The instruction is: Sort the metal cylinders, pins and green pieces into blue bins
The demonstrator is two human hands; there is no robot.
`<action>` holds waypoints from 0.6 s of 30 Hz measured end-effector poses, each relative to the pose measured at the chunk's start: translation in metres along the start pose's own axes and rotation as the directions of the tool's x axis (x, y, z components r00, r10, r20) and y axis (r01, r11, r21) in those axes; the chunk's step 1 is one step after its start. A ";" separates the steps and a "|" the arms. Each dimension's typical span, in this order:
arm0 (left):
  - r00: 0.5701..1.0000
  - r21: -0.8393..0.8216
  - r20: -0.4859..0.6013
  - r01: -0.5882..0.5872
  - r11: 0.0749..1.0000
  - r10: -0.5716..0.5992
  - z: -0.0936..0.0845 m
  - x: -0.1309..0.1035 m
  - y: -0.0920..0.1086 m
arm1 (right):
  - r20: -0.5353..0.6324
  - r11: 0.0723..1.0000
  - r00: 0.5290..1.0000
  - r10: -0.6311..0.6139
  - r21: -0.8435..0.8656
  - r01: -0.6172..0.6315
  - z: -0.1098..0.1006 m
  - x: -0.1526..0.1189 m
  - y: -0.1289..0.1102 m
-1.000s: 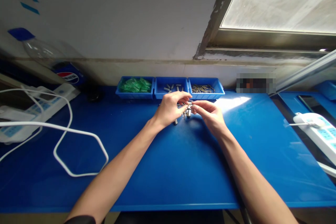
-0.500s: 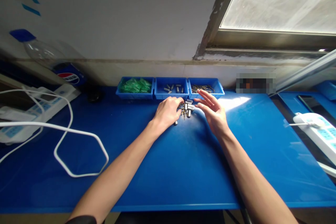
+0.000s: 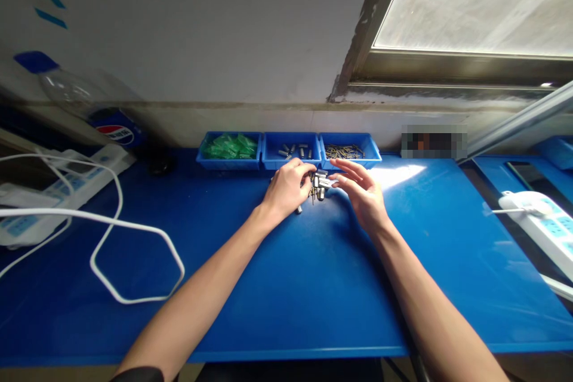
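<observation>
A small heap of shiny metal cylinders [image 3: 321,181] and thin screws [image 3: 314,194] lies on the blue table between my hands. At its left side is my left hand [image 3: 287,188], palm down, with thumb and fingers closed together at the heap's edge; whatever they pinch is hidden. One loose cylinder [image 3: 298,210] lies just below that hand. My right hand [image 3: 362,191] is on the heap's right, fingers apart and slightly bent, their tips close to the cylinders. Whether those tips touch the metal is unclear.
Behind the heap stand three blue bins: one with green plastic pieces [image 3: 230,146], one with metal cylinders [image 3: 302,151], one with screws [image 3: 344,151]. A bottle [image 3: 117,128], power strip [image 3: 67,194] and white cable [image 3: 134,300] are left; another power strip [image 3: 553,227] is right.
My right hand's fingers have lowered slightly and come nearer the heap. The left hand's thumb and forefinger have shifted a little at the heap's edge.
</observation>
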State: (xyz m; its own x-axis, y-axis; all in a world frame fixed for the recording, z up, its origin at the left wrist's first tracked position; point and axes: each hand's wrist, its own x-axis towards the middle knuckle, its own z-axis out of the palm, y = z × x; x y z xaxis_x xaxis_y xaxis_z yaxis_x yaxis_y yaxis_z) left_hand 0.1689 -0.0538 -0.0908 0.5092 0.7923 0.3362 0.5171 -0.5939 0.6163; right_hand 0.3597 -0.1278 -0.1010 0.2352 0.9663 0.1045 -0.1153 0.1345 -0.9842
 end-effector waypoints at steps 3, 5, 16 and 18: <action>0.995 -0.156 -0.100 -0.035 0.987 0.019 -0.003 0.003 0.002 | 0.001 1.000 1.000 0.003 -0.026 -0.003 -0.001 0.001 0.003; 0.993 -0.266 -0.118 -0.020 0.964 -0.012 -0.006 0.004 0.005 | -0.002 0.999 1.000 -0.001 -0.042 0.001 -0.002 0.001 0.005; 0.986 -0.615 0.073 0.163 0.772 -0.150 -0.014 0.005 0.014 | 0.011 0.995 0.997 0.083 0.059 -0.083 0.001 0.002 0.006; 0.985 -0.607 0.087 0.171 0.776 -0.149 -0.014 0.005 0.014 | 0.010 0.991 0.995 0.102 0.089 -0.102 0.003 0.001 0.003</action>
State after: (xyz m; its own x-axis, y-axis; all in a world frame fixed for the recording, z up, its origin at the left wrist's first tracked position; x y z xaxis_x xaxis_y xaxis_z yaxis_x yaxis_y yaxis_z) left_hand 0.1695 -0.0564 -0.0703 0.4848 0.8565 0.1772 0.0709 -0.2404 0.9681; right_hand 0.3566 -0.1254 -0.1037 0.2121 0.9772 0.0053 -0.2246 0.0540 -0.9730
